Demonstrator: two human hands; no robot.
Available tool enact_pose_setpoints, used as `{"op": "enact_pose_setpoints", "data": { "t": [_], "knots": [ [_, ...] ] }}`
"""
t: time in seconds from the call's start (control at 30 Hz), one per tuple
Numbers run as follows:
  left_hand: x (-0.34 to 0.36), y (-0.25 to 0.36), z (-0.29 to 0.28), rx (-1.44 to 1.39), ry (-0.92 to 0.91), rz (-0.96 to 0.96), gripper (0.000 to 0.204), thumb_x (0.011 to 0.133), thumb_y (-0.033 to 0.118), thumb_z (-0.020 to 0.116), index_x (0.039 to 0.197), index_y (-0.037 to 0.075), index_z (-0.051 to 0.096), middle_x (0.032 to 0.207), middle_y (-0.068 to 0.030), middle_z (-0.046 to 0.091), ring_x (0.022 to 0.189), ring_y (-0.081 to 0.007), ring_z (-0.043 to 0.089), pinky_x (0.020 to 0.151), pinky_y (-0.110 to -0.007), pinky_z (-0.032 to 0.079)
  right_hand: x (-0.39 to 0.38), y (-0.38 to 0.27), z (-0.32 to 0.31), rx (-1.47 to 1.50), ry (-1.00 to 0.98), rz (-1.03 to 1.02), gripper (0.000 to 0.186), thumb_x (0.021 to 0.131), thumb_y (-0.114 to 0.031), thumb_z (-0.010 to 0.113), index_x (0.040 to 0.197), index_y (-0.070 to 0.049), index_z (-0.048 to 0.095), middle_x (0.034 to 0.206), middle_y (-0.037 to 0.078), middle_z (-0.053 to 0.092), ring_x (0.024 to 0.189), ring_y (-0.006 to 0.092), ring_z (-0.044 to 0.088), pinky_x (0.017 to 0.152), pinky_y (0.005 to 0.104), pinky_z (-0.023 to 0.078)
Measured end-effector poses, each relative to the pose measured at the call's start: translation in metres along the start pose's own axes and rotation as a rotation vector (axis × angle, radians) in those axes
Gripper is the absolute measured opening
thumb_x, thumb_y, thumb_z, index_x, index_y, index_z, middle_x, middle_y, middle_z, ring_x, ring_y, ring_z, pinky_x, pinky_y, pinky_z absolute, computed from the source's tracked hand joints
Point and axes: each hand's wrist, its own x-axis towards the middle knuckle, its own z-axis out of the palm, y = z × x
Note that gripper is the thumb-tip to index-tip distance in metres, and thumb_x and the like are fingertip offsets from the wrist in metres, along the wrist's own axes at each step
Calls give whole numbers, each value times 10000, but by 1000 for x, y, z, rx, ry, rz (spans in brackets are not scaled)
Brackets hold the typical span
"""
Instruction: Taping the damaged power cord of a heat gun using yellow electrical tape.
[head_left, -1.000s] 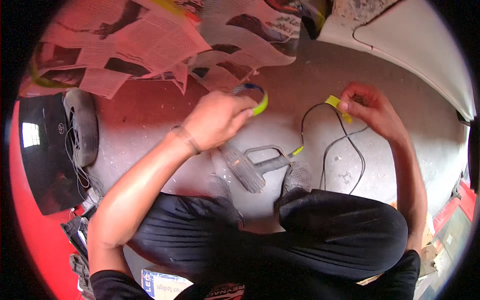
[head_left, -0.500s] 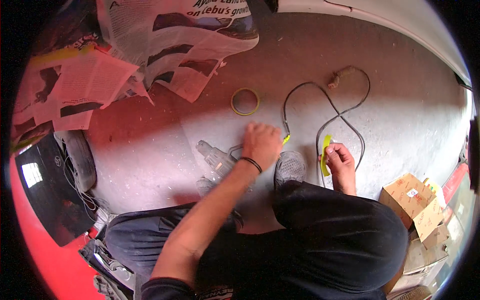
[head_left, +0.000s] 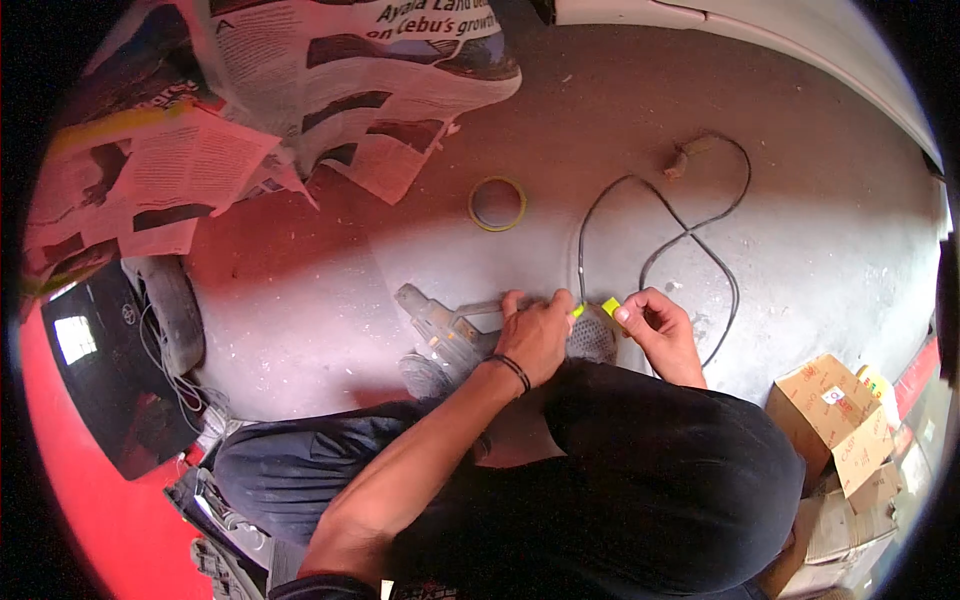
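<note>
Squatting low over a grey concrete floor (head_left: 820, 240), the person brings both hands together just in front of the knees. The left hand (head_left: 535, 335) comes up from the lower edge with the forearm stretched diagonally, a dark band around the wrist, and its fingers are curled down and closed on the near end of a black cable (head_left: 690, 235), at the spot where a bit of yellow-green shows. The right hand (head_left: 655, 325) sits just beside it, the fingers bent and pinched together on a small piece of yellow-green tape (head_left: 609, 306), with the thumb pressing against the first fingers. The two hands are almost touching, and the tape piece lies between them. From this point the cable runs away over the floor, makes a crossed loop and ends at a small plug-like piece (head_left: 680, 160) far from the hands. A roll of yellow tape (head_left: 497, 203) lies flat on the floor, beyond the left hand and well apart from it. Under the left hand and a little to its left lies a grey dusty tool (head_left: 440, 325), partly hidden by the hand, so its exact kind is not clear to me. Sheets of newspaper (head_left: 350, 90) cover the far left part of the floor. At the right side stand some cardboard boxes (head_left: 835, 420), near the person's right leg. The dark trousers hide the floor nearest to the body.
</note>
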Motion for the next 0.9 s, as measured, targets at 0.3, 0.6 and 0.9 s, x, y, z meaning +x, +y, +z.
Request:
{"op": "enact_pose_setpoints", "data": {
  "t": [0.3,0.6,0.9],
  "knots": [
    [-62,3,-69,-288,277,72,205,1151,223,595,1267,60,639,1092,-179,778,1081,-417,723,1128,-528,435,15,-47,15,49,-282,-89,213,1055,-204,876,1103,-38,753,990,-35,727,924,67,635,850,264,515],
    [-46,-17,-63,-217,206,152,252,1130,280,652,1222,46,650,1078,-176,745,1066,-390,706,1076,-516,442,22,-32,39,51,-322,-17,186,1067,-191,859,1115,-44,755,991,-46,725,934,61,629,856,266,513],
    [-38,-25,-35,-292,264,195,274,1084,304,730,1151,43,678,1013,-162,743,991,-359,694,992,-496,474,21,-31,47,-133,-249,-166,202,1058,-190,863,1017,-31,745,931,-36,710,921,81,610,872,284,510]
  ]
}}
